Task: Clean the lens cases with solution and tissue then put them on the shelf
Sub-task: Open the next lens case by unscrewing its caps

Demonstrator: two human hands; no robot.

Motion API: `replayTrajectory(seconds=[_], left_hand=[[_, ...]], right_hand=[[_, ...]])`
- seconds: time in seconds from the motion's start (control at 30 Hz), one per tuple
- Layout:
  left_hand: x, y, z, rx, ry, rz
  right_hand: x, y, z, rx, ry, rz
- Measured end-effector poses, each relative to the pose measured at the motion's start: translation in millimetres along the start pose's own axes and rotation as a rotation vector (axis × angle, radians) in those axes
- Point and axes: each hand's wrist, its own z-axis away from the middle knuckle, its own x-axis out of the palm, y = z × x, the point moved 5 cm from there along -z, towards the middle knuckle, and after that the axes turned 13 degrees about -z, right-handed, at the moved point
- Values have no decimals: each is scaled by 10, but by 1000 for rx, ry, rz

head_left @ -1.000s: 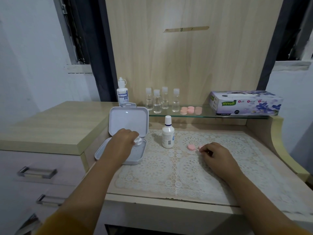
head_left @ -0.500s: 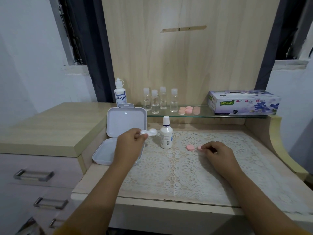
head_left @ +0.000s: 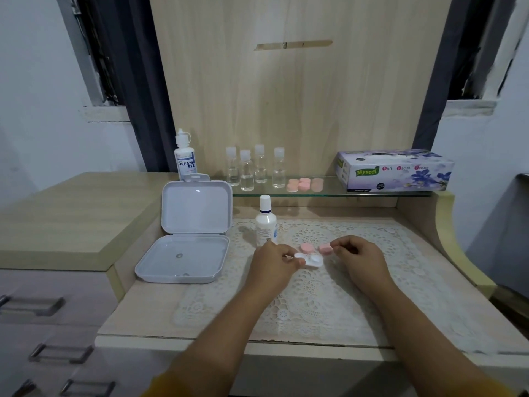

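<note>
My left hand (head_left: 274, 260) pinches a white two-cup lens case (head_left: 310, 259) just above the lace mat (head_left: 315, 305). Two pink caps lie behind the case: one (head_left: 307, 247) free on the mat, the other (head_left: 325, 248) at the fingertips of my right hand (head_left: 360, 260), whose fingers are curled. A white solution bottle (head_left: 266, 222) stands upright just behind my left hand. The tissue box (head_left: 395, 171) sits at the right end of the glass shelf (head_left: 329, 191), and several pink caps (head_left: 305, 184) rest on the shelf.
An open white plastic box (head_left: 186, 253) lies at the mat's left edge, lid leaning up. A Dream Eye bottle (head_left: 185, 159) and several small clear bottles (head_left: 254, 170) stand on the shelf. Drawers (head_left: 43, 305) sit lower left. A raised curved edge (head_left: 458, 247) bounds the right.
My left hand lifted the white lens case out of the open box and carried it right to the middle of the mat. My right hand stayed by the pink caps.
</note>
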Motion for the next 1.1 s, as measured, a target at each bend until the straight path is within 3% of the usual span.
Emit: replayTrajectory(seconds=[0.23,0.5,0.8,0.93,1.1], left_hand=[[61,-41,-14,44,-13,-40],[52,-13,-8,56,-47,-55],[-43,212,-18,90,-12,-28],[-94,527,-141,127,-32,11],[-158,1079,-491,217,60,-84]], right_hand=[[-9,57,-39,25,-8,-7],[-33,119,-153,96,-108,151],[-162,47,-338,265,-96,-66],[-282,-121,-510,176,-10,-111],[-488,-524,-788,-50,141,-61]])
